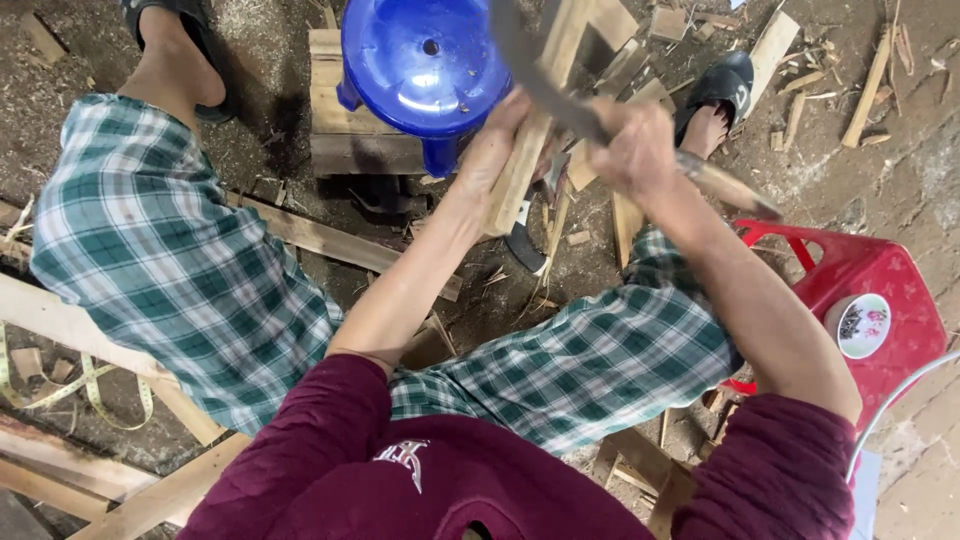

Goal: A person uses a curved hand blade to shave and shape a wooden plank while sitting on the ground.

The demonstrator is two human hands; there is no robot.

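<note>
Nearest the camera sit the maroon sleeves and green plaid trousers [180, 270] of the seated person. Further out, the left hand [497, 140] is clenched around a wooden strip [530, 140] held upright between the knees, and the right hand [635, 150] grips the handle of a curved blade [530, 65] laid against the strip's upper part. This looks like the shaving step; the next stroke likely calls for a steady hold. Beyond stand a blue plastic stool [420, 60], a red stool [880, 290] with a small bowl [858, 325], and offcuts on the floor
</note>
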